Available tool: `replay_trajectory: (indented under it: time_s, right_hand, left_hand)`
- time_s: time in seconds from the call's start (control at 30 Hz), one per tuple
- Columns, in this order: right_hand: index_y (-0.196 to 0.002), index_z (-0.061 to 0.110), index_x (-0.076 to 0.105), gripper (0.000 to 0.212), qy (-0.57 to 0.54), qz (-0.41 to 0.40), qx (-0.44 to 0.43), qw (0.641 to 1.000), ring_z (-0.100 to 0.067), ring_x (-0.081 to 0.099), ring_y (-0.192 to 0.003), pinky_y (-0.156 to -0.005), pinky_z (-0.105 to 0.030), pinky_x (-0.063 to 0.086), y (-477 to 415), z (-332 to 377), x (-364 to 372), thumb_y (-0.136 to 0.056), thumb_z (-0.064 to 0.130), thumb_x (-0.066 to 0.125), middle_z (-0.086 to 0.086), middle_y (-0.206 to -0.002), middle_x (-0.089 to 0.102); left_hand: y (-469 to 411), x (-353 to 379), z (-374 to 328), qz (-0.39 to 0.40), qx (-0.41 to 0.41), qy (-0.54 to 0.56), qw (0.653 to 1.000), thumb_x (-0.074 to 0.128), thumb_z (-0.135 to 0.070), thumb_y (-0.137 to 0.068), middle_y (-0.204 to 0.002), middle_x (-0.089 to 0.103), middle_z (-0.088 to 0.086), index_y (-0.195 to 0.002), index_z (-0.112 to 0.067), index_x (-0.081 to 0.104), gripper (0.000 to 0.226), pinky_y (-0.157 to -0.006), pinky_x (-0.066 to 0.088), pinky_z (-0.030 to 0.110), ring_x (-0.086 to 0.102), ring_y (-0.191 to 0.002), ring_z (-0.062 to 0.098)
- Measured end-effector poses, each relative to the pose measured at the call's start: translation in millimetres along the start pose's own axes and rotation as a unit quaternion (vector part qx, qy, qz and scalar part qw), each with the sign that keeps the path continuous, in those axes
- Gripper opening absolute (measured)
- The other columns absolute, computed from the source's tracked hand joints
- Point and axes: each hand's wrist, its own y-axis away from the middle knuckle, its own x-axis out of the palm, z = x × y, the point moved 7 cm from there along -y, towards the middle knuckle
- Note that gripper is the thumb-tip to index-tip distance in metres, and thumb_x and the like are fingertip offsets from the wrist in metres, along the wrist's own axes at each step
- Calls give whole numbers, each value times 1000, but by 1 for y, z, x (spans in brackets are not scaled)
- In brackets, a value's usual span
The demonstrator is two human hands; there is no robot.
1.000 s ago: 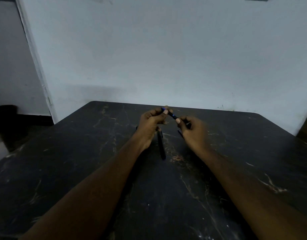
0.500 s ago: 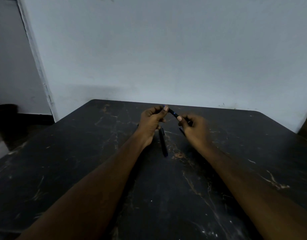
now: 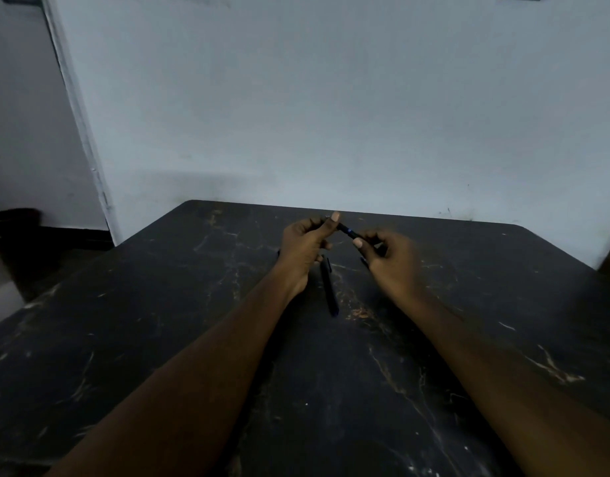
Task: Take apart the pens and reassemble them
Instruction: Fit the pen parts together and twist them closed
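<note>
Both hands hold one dark pen point(image 3: 346, 231) with a small blue spot above the far half of the black table point(image 3: 159, 339). My left hand point(image 3: 305, 247) pinches its left end between thumb and fingers. My right hand point(image 3: 389, 258) grips the right end, and that part of the pen is hidden in the fingers. A second dark pen point(image 3: 329, 287) lies on the table between my wrists, pointing toward me. A small dark piece point(image 3: 364, 261) shows just under my right hand; I cannot tell what it is.
A pale wall point(image 3: 331, 115) rises right behind the table's far edge. A doorway and dim floor point(image 3: 17, 235) lie to the left. The table surface is dark with light scratch marks.
The view has shifted slightly. Both hands stay on the same pen, and my right hand has drawn a little to the right, showing more of the pen between the hands.
</note>
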Motion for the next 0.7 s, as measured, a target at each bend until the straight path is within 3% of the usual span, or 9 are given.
replay_trajectory:
  time_s: [0.13,0.2,0.3,0.47,0.57,0.7]
  right_hand:
    - [-84,16,71,13,-3,0,16,1000,-20,62,-72,-63,-36,48,0,-2,2,-88,26,64,-2,-77,67]
    - [-87,14,71,14,4,-4,10,1000,-14,58,-70,-59,-30,44,0,-1,1,-89,26,64,-1,-78,66]
    - [-92,14,71,14,15,-16,-6,1000,-5,52,-69,-56,-22,38,0,3,-3,-88,27,64,5,-79,62]
    - [-91,20,69,10,15,-4,-4,1000,-7,55,-72,-58,-24,41,0,2,-1,-87,28,65,10,-80,60]
    - [-88,22,68,6,15,-2,-3,1000,-7,56,-72,-58,-26,41,0,1,-1,-86,28,67,13,-78,60]
    - [-91,17,71,15,22,5,-6,1000,-14,58,-72,-58,-30,43,-1,1,0,-86,30,66,3,-81,65]
  left_hand:
    - [0,4,-2,34,14,-2,999,70,-37,-87,-83,69,-5,-90,-22,78,17,-55,35,26,56,-63,5]
    - [1,8,-3,61,11,18,998,67,-31,-90,-100,74,-6,-89,-30,79,12,-56,34,26,58,-66,4]
    - [1,10,-3,77,-9,60,995,68,-34,-89,-111,74,-2,-92,-26,78,13,-53,37,23,62,-66,7]
    - [1,3,-1,19,-26,43,999,74,-50,-80,-90,77,-6,-94,-20,72,33,-48,40,22,62,-58,8]
    - [2,2,-2,11,-23,31,999,74,-50,-79,-85,76,-6,-91,-20,72,33,-48,40,22,60,-57,8]
    - [2,1,-3,5,-8,8,1000,76,-45,-79,-80,73,-5,-84,-19,71,28,-53,40,25,59,-59,8]
